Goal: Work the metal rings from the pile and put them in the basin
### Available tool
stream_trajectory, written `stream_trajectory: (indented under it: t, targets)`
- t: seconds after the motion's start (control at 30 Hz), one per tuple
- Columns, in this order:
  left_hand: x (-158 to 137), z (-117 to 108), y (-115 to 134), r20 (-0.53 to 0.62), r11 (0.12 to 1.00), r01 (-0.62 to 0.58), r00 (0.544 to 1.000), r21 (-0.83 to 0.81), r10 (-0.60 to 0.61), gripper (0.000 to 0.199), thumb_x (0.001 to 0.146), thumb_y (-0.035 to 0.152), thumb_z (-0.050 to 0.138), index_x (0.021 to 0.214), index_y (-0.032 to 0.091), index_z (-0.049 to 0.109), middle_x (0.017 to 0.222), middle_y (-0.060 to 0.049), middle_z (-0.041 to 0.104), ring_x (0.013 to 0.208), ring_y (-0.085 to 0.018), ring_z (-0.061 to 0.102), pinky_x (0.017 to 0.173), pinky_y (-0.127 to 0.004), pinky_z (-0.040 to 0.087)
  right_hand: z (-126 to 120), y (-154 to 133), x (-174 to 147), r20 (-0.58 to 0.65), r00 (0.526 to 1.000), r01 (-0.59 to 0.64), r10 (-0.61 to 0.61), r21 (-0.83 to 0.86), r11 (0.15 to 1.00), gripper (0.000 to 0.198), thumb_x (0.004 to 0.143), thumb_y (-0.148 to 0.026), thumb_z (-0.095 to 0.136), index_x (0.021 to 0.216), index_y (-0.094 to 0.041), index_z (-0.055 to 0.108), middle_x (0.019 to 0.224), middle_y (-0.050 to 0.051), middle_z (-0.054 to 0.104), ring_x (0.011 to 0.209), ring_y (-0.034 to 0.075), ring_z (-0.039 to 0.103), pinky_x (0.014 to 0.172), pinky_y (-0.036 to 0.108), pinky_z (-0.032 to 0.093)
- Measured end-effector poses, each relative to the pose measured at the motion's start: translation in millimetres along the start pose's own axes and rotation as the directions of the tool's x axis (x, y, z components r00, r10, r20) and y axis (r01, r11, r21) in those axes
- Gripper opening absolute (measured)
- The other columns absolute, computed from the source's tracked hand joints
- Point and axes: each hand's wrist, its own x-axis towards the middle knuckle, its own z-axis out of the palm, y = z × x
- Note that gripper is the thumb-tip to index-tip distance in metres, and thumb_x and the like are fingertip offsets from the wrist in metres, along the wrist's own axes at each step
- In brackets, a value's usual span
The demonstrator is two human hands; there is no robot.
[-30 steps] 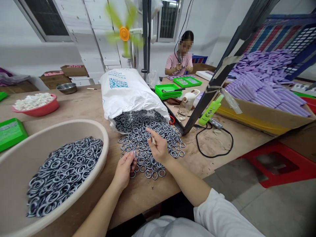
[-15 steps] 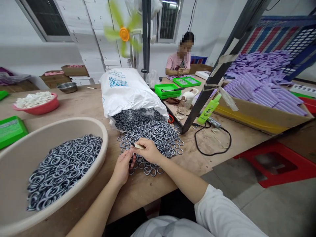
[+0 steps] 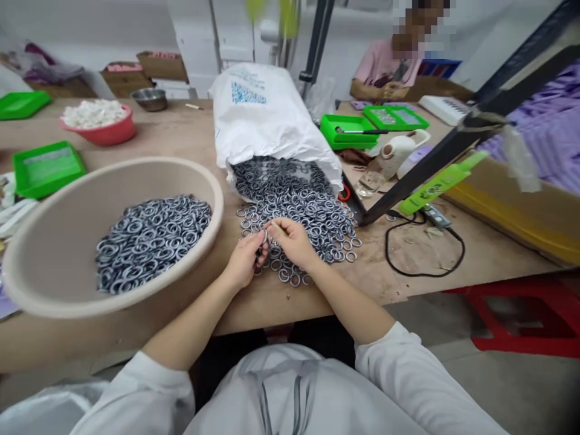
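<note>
Over the front of a heap of grey rings (image 3: 312, 220), my two hands meet. My left hand (image 3: 244, 260) is closed, pinching a grey ring (image 3: 265, 237) on edge between thumb and fingers. Close beside it, my right hand (image 3: 292, 241) is closed around a small cream-coloured stick-like tool, mostly hidden by the fingers. The heap spills from the mouth of a white woven sack (image 3: 267, 121) lying on its side. To the left, a large beige basin (image 3: 58, 232) holds many similar rings.
Green trays (image 3: 49, 169) and a pink bowl (image 3: 109, 133) of white pieces stand at the left. At right are a dark slanted post (image 3: 421, 157), a green bottle (image 3: 435, 187) and a black cable (image 3: 423, 275). A person in pink (image 3: 385, 69) sits across the table.
My view has tilted down and shifted left. My hands stay together over the rings; the cream tool, plain before with its dark tip, is now mostly covered, and a ring shows in my left hand.
</note>
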Motion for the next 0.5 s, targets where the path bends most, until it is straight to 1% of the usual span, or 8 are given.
stream_trajectory:
  t: [0.07,0.13,0.2,0.27,0.37,0.5]
  targets:
    - [2,-1,1,0.006,0.998,0.024,1.000,-0.056,-0.023,0.046,0.071,0.056,0.073,0.066,0.016,0.050,0.056,0.004,0.045,0.042,-0.004,0.036,0.039,-0.016,0.024,-5,-1,0,-0.035,0.999,0.015,-0.018,-0.088,0.996,0.039,0.089,-0.057,0.056,0.085,-0.019,0.065,0.070,-0.001,0.058,0.068,0.014,0.052,0.065,0.027,0.040]
    - [3,-2,2,0.007,0.994,0.030,1.000,-0.104,-0.030,0.046,0.072,0.055,0.074,0.066,0.016,0.050,0.056,0.005,0.045,0.042,-0.004,0.036,0.039,-0.016,0.025,-9,-4,-2,-0.010,0.997,0.076,-0.080,-0.238,0.968,0.038,0.091,-0.053,0.053,0.078,-0.019,0.063,0.066,-0.001,0.055,0.063,0.013,0.048,0.062,0.026,0.036]
    - [3,-3,2,0.000,0.991,0.028,1.000,-0.130,-0.029,0.046,0.071,0.054,0.074,0.066,0.016,0.049,0.056,0.005,0.046,0.041,-0.004,0.037,0.039,-0.016,0.026,-12,-6,-4,0.058,0.986,0.166,-0.156,-0.394,0.904,0.040,0.093,-0.050,0.052,0.070,-0.019,0.059,0.064,-0.001,0.054,0.062,0.012,0.047,0.061,0.026,0.033]
    - [3,-2,2,-0.019,0.990,0.024,0.999,-0.139,-0.027,0.045,0.070,0.054,0.075,0.067,0.016,0.050,0.055,0.005,0.046,0.041,-0.004,0.037,0.038,-0.016,0.027,-12,-8,-7,0.124,0.970,0.245,-0.211,-0.505,0.828,0.041,0.093,-0.049,0.052,0.067,-0.019,0.058,0.066,0.000,0.055,0.063,0.012,0.048,0.061,0.026,0.031]
    - [3,-1,1,-0.048,0.989,0.020,0.998,-0.145,-0.027,0.043,0.070,0.052,0.075,0.067,0.017,0.050,0.054,0.005,0.047,0.040,-0.004,0.038,0.037,-0.016,0.027,-10,-8,-10,0.178,0.957,0.291,-0.230,-0.588,0.755,0.041,0.093,-0.051,0.051,0.069,-0.018,0.059,0.068,0.000,0.056,0.063,0.012,0.049,0.060,0.026,0.030]
    - [3,-1,2,-0.047,0.989,0.024,0.998,-0.144,-0.031,0.041,0.071,0.049,0.075,0.067,0.017,0.049,0.053,0.005,0.047,0.039,-0.004,0.038,0.038,-0.016,0.027,-7,-7,-11,0.199,0.956,0.295,-0.218,-0.634,0.715,0.044,0.094,-0.052,0.048,0.067,-0.019,0.058,0.067,0.000,0.056,0.062,0.012,0.049,0.059,0.026,0.028]
